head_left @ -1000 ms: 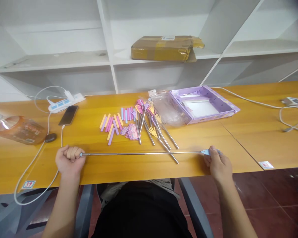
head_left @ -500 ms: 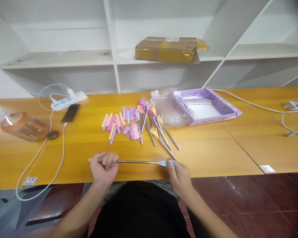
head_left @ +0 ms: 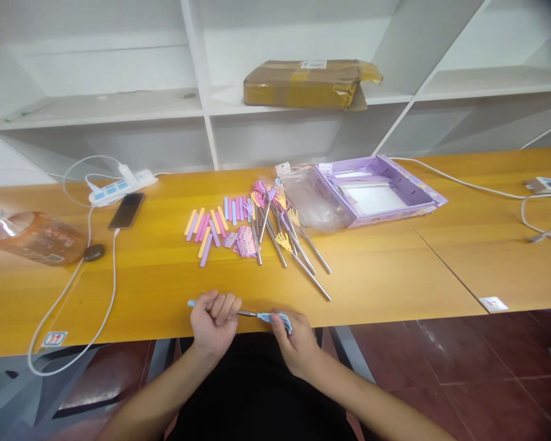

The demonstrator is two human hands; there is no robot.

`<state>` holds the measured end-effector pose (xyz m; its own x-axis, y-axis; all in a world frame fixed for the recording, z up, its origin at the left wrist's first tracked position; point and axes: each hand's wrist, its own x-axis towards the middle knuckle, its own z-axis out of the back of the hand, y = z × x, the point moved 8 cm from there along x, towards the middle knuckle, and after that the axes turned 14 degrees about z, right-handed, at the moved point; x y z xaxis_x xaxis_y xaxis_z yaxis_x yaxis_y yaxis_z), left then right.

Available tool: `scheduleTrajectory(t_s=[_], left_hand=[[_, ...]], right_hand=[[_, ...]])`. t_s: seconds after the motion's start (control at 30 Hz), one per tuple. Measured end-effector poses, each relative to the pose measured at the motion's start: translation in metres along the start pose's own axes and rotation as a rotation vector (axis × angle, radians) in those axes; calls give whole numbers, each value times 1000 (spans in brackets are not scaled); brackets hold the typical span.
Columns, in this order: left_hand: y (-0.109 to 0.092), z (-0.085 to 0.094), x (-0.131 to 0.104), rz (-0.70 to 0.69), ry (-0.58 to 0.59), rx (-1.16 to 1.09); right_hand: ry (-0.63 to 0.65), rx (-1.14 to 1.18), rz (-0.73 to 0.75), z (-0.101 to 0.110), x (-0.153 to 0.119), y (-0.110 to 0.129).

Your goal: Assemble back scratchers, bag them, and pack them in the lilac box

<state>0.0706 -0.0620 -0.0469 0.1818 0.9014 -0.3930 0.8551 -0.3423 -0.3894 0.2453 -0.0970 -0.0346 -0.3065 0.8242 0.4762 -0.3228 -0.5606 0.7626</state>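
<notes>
A blue telescopic back scratcher (head_left: 248,313) with a metal rod spans both hands over the table's front edge. My left hand (head_left: 215,321) is closed round its blue handle, whose end sticks out to the left. My right hand (head_left: 296,343) grips the blue claw-shaped head. Little of the rod shows between the hands. Beyond them lies a pile of back scratchers (head_left: 282,214) with pink, purple and yellow heads and bare metal rods. Coloured handle sleeves (head_left: 206,229) lie left of the pile, beside small printed cards (head_left: 245,242).
A purple display box (head_left: 371,211) and clear plastic bags (head_left: 319,202) lie behind the pile. On the left are a bottle (head_left: 37,237), a phone (head_left: 127,211), a power strip (head_left: 123,187) and a looping white cable (head_left: 112,294). A taped carton (head_left: 303,86) sits on the shelf.
My hands have come closer together, and the back scratcher's rod has slid in, so it is much shorter. My right hand moved left; my left hand moved slightly right.
</notes>
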Motion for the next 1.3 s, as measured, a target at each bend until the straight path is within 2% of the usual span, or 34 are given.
scheduleTrajectory(t_s=[0.2,0.37,0.73,0.97,1.1,1.23,1.3], left_hand=[[-8,6,10,82,16,-35],[-5,6,10,129,-22,-88],[-5,5,12,146,-5,-91],[-5,7,9,105,-68,-90],[-27,7,3,15,-158,-158],[-75,11,-7,-139,-218,-181],[-100,14,-10,-195,-209,-172]], right_hand=[[93,-61,-7,7,11,-1],[80,-24,-8,10,13,-4],[71,-11,11,12,13,-7],[64,36,-34,11,11,-11],[18,139,-128,20,6,-24],[-117,315,-355,43,-10,-53],[-241,422,-450,62,-18,-69]])
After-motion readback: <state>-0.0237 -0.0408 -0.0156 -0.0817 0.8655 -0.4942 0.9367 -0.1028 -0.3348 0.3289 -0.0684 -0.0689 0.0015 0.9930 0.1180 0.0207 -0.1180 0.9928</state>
